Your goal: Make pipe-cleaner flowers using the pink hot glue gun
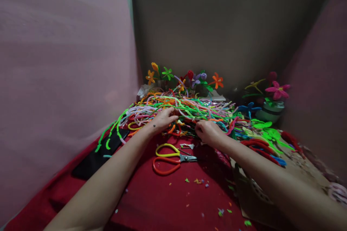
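Note:
A big tangled heap of colourful pipe cleaners (pixel 187 106) lies across the far part of the red cloth. My left hand (pixel 164 119) reaches into the front of the heap, its thumb and fingers apart and the fingertips partly hidden among the strands. To its right, my right hand (pixel 210 132) is closed at the heap's front edge, fingers bent together. What it pinches is hidden in the dark tangle. Scissors (pixel 173 158) with one yellow and one red handle lie on the cloth below the hands, blades pointing right.
Pipe-cleaner flowers (pixel 189 79) stand behind the heap. A small pot (pixel 271 111) with a pink flower is at right, near green and red bent pieces on cardboard (pixel 241 195). A black flat object (pixel 92 160) lies left. Coloured scraps dot the red cloth (pixel 162 209).

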A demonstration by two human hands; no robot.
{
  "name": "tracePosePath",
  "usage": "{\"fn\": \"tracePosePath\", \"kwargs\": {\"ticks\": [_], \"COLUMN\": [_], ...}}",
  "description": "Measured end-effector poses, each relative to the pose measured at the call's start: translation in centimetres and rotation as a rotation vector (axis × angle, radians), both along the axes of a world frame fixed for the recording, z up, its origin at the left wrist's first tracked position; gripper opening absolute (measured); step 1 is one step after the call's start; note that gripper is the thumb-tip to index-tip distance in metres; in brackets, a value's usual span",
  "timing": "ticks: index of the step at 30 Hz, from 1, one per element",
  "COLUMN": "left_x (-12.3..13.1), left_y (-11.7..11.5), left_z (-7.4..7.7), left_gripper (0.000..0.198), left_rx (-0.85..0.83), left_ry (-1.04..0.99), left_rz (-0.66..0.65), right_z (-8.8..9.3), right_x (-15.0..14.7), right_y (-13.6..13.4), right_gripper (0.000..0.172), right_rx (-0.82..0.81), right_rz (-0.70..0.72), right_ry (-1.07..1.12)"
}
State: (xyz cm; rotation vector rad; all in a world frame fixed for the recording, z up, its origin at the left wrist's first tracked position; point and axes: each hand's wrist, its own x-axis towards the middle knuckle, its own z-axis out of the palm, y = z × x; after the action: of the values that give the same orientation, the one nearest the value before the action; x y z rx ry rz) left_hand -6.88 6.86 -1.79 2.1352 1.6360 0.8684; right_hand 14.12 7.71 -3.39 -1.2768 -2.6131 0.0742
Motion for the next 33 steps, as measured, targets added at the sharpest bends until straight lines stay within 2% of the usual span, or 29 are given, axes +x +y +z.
{"fn": "tracePosePath", "kwargs": {"ticks": [7,13,16,21,25,27,30,33], "left_x": [-0.3,0.5,1.4,3.8,5.4,5.4,4.3,2.8], "left_y": [0.1,-1.7,-2.8,-3.8,-4.0,-4.0,-3.9,-3.7], "left_z": [-0.5,0.0,0.5,0.7,-0.2,-0.2,0.7,1.6], "left_gripper": [0.029,0.021,0.019,0.019,0.028,0.031,0.027,0.024], "left_rx": [-0.030,0.021,0.007,-0.180,-0.233,-0.200,-0.117,-0.112], "left_ry": [-0.023,0.051,0.004,-0.238,-0.511,-0.640,-0.821,-0.957], "left_rz": [0.004,0.005,-0.011,-0.099,-0.067,-0.040,-0.017,-0.056], "right_z": [0.1,0.7,0.6,0.1,-0.3,-0.4,-0.5,-0.9], "right_x": [1.1,2.0,2.2,2.0,1.7,1.6,1.1,0.3], "right_y": [-0.4,-0.7,-0.8,-0.8,-0.8,-0.8,-0.8,-0.5], "right_gripper": [0.016,0.014,0.014,0.013,0.013,0.014,0.014,0.015], "right_rx": [-0.036,-0.079,-0.103,-0.150,-0.190,-0.197,-0.191,-0.194], "right_rz": [0.084,0.164,0.166,0.178,0.176,0.154,0.111,0.091], "right_ry": [0.188,0.399,0.476,0.554,0.576,0.575,0.558,0.518]}}
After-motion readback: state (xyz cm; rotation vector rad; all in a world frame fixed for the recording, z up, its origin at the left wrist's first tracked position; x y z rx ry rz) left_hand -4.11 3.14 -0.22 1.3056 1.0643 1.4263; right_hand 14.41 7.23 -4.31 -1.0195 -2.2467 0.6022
